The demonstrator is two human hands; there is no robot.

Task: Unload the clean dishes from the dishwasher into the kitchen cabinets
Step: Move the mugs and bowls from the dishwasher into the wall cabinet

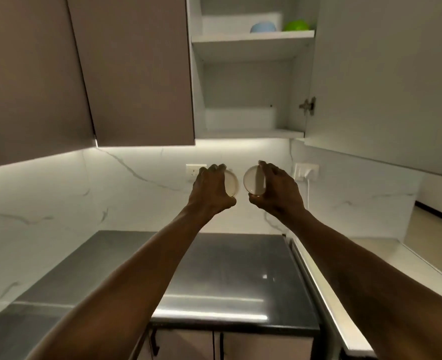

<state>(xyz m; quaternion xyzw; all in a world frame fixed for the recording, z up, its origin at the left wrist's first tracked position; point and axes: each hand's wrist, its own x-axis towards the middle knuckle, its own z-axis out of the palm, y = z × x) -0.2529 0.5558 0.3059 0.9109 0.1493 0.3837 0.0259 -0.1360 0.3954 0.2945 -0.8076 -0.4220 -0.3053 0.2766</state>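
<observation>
Your left hand (212, 189) is curling its fingers over the top rim of the left dish (232, 183), with the thumb closing underneath. Your right hand (277, 189) is pinching the right dish (251, 181) the same way. Both hands are gripping, so neither is free.

The two small pale dishes are hanging side by side between your hands, near each other but apart. They are tipped up on edge rather than lying flat.

The lower shelf (251, 133) of the open cabinet is sitting above and farther than your fingers. Both hands are reaching about equally close beneath its opening. You are probably going to have to lift up and away, levelling each dish over the shelf's front lip.

- **Left side:** the closed cabinet door (136, 74) is bounding the opening.
- **Right side:** the open door (370, 87) and its hinge (307, 105) are crowding your right hand's path.
- **Back of the lower shelf:** something white and boxy is sitting there; what it is cannot be told.
- **Upper shelf:** a blue bowl (262, 27) and a green bowl (296, 25) are occupying it.

The steel countertop (227, 268) is lying well below your hands.
</observation>
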